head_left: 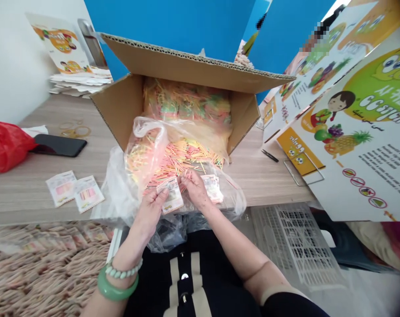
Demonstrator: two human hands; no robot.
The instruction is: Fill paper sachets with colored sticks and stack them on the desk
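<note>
My left hand [154,206] is closed on a small printed packet [172,197], thumb on its front. Close to the packet's upper right corner, my right hand [195,188] has its fingers pinched together. Some pinkish sticks seem to show at those fingertips, but they are too small to make out clearly. Many thin coloured candy sticks [178,158] lie in a clear plastic bag [153,132], which spills out of an open cardboard box [115,112]. More printed packets [213,187] lie just right of my right hand.
Two filled packets [88,193] lie on the table [24,185] at left, near a black phone [59,145] and a red bag [6,145]. Tweezers [269,155] and large printed cartons [361,145] are at right. Below stand a plastic crate [302,246] and a heap of packets [48,268].
</note>
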